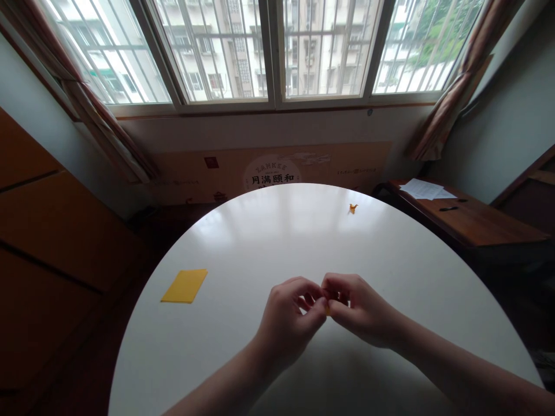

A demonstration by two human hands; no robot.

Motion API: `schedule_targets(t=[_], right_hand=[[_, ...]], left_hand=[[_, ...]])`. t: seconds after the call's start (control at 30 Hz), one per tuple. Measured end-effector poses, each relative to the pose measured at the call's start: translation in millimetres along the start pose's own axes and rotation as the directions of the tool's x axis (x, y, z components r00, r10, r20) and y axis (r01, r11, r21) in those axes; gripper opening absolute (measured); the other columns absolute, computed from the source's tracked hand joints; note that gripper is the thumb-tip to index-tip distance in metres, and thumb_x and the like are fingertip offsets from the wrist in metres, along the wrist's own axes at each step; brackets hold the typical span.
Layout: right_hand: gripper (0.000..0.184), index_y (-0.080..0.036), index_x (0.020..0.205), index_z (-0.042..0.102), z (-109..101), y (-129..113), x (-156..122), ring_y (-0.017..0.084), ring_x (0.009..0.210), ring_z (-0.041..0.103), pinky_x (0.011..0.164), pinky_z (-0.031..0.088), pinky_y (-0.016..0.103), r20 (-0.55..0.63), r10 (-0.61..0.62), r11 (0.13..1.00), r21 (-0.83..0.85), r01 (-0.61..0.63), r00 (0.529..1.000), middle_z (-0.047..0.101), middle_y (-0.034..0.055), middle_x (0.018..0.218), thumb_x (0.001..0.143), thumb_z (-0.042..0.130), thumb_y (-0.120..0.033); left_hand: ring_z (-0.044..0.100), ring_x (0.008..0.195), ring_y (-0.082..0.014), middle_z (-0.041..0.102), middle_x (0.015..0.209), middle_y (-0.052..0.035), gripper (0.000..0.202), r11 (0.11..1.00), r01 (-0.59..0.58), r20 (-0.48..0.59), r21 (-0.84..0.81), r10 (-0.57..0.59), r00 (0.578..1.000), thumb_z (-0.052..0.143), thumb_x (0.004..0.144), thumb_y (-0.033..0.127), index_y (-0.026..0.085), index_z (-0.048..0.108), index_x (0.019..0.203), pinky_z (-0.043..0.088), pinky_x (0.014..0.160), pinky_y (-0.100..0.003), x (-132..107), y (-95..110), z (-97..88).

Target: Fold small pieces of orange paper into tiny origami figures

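A small yellow piece [328, 311], mostly hidden by fingers, is pinched between the fingertips of the left hand [288, 315] and the right hand [364, 309], held close together over the near part of a round white surface [269, 242]. Yellow paper [184, 286] is laid flat to the left, while a small folded orange figure [353, 208] is seen near the far edge, right of center, facing barred windows [325, 52].

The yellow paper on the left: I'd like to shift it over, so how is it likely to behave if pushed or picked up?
The yellow paper looks thin and flat, so it is probably light and bendy when lifted. Lying flat on the table, whose shiny top looks smooth, it would likely slide rather than tip.
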State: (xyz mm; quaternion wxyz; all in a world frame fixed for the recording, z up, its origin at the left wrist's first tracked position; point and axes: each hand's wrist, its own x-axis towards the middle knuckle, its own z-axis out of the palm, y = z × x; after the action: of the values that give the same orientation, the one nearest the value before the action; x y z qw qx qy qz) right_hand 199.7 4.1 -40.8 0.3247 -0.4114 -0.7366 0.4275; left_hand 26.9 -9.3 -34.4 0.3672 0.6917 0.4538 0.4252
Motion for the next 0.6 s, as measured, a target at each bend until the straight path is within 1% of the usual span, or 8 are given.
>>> schedule_targets(t=[0.13,0.27,0.43,0.6], right_hand=[[0.014,-0.019,0.067,0.049,-1.3,-1.1,-2.3,0.012,0.059,0.039,0.054,0.033,0.025,-0.007,0.005,1.0,-0.005,-0.005,1.0,0.048,-0.0041,0.062,0.08,0.055,-0.016],[0.012,-0.019,0.068,0.049,-2.4,-1.9,-2.4,0.012,0.058,0.039,0.054,0.032,0.025,0.017,0.014,1.0,0.007,-0.014,1.0,0.049,-0.004,0.062,0.078,0.053,-0.014],[0.012,-0.02,0.067,0.048,-6.5,1.6,-1.8,0.012,0.057,0.038,0.052,0.029,0.025,0.008,0.014,1.0,-0.003,-0.014,1.0,0.046,-0.0047,0.061,0.072,0.049,-0.009],[0.012,-0.02,0.067,0.047,-8.9,4.6,-1.2,0.012,0.058,0.038,0.052,0.029,0.025,0.014,0.017,1.0,0.0,-0.017,1.0,0.047,-0.0044,0.061,0.072,0.049,-0.009]], left_hand=[[0.062,0.063,-0.0151,0.07,0.069,-0.0033,0.008,0.998,0.027,-0.025,-0.048,-0.028,0.999,0.063,0.075,0.016,0.016,0.069,0.071,0.052,0.06,-0.024,-0.4,2.3,-0.6],[0.061,0.063,-0.0147,0.068,0.069,-0.003,0.008,0.995,0.061,-0.014,-0.075,-0.062,0.998,0.062,0.075,0.017,0.016,0.069,0.071,0.051,0.059,-0.024,-0.9,4.3,-2.5],[0.053,0.056,-0.0108,0.062,0.066,-0.0007,0.01,0.975,0.156,-0.024,-0.158,-0.162,0.986,0.063,0.077,0.022,0.014,0.065,0.071,0.044,0.052,-0.021,2.6,2.0,-7.9],[0.05,0.054,-0.0095,0.059,0.064,0.0002,0.013,0.959,0.184,-0.005,-0.214,-0.189,0.982,0.064,0.077,0.025,0.014,0.065,0.072,0.04,0.05,-0.02,5.3,-1.7,-9.7]])
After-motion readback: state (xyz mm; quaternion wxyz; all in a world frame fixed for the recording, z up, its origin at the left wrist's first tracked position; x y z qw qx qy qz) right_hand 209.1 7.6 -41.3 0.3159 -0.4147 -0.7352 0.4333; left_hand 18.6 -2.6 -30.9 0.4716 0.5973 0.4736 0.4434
